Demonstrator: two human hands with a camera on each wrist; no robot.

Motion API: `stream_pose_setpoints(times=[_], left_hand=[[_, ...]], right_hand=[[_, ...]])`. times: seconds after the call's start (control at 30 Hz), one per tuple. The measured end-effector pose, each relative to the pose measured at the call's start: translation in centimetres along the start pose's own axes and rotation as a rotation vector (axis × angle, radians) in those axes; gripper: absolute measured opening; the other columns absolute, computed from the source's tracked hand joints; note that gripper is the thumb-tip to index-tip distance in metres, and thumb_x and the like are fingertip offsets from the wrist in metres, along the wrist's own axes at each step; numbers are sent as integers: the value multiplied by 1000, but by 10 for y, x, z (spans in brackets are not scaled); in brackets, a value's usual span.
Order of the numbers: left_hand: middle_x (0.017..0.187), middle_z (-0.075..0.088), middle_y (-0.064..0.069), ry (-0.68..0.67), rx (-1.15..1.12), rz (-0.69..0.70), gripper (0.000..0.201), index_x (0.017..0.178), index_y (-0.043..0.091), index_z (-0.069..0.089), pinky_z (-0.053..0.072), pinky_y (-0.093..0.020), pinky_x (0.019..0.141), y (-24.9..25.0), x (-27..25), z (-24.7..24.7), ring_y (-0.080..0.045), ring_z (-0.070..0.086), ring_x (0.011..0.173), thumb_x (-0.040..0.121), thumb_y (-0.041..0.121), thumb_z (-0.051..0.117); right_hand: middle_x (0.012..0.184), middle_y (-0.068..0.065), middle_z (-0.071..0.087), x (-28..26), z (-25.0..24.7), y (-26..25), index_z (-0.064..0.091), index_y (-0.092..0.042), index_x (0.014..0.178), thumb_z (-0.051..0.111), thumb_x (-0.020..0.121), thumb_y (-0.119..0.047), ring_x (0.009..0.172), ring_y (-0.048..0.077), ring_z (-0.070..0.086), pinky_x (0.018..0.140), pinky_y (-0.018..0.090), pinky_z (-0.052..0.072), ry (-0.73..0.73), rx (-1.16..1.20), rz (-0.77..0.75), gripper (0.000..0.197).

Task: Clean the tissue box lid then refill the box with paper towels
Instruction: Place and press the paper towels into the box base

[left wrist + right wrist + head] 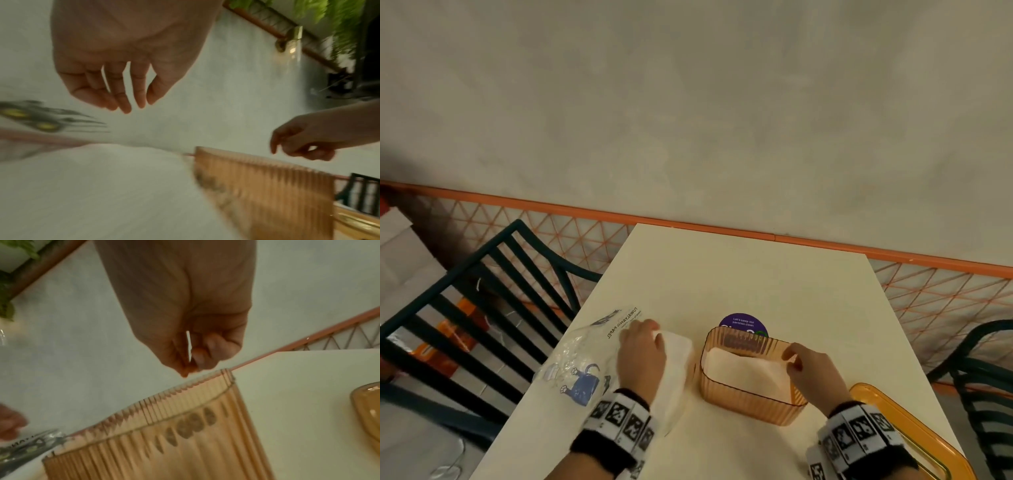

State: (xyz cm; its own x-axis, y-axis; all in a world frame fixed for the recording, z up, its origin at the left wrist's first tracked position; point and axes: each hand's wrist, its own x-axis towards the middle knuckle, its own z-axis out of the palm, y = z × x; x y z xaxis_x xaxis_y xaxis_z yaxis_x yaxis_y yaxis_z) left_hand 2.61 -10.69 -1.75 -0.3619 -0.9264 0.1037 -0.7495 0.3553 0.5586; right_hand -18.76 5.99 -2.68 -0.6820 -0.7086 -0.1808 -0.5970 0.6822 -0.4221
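Note:
An orange ribbed tissue box (pixel 753 401) stands open on the white table (pixel 739 281), with white paper towels (pixel 746 373) lying inside it. Its orange lid (pixel 914 442) lies apart at the near right. A loose stack of white paper towels (pixel 676 370) sits just left of the box. My left hand (pixel 649 332) hovers over the far end of that stack, fingers relaxed and holding nothing (pixel 131 104). My right hand (pixel 792 359) is at the box's right rim, fingers curled together just above the ribbed wall (pixel 191 368), with nothing seen between them.
Crumpled clear towel packaging (pixel 578 356) lies at the table's left edge. A purple round sticker (pixel 743 323) shows behind the box. Dark slatted chairs stand left (pixel 482 291) and right (pixel 979 377). An orange mesh railing (pixel 722 229) runs along the table's far end.

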Motion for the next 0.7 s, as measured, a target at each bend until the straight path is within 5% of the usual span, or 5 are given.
stream_pose_setpoints(times=[0.1,0.23,0.47,0.7], left_hand=[[130,47,-10,-130,131,-226,40,126,9,49,43,-38,95,-33,-2,-9,-27,43,121,96,34,44],[135,45,-11,-312,231,-334,57,131,6,41,40,-38,101,-50,-8,0,-28,45,126,95,49,38],[132,42,-6,-245,314,-283,48,129,12,40,41,-39,101,-47,-12,5,-25,41,126,92,41,50],[131,46,-2,-139,346,-179,45,130,14,38,39,-40,98,-44,-15,8,-22,43,124,92,32,54]], right_hand=[[101,7,63,-12,5,9,45,-14,121,50,91,-12,78,19,61,66,26,48,94,64,80,30],[132,20,49,-19,16,12,32,-5,135,44,93,-11,110,35,57,89,41,48,48,140,219,44],[111,20,59,-20,28,11,37,-6,128,37,94,-15,95,35,62,83,46,54,3,124,270,35],[109,17,59,-18,30,11,34,-8,130,40,94,-13,92,32,63,81,44,56,2,105,292,37]])
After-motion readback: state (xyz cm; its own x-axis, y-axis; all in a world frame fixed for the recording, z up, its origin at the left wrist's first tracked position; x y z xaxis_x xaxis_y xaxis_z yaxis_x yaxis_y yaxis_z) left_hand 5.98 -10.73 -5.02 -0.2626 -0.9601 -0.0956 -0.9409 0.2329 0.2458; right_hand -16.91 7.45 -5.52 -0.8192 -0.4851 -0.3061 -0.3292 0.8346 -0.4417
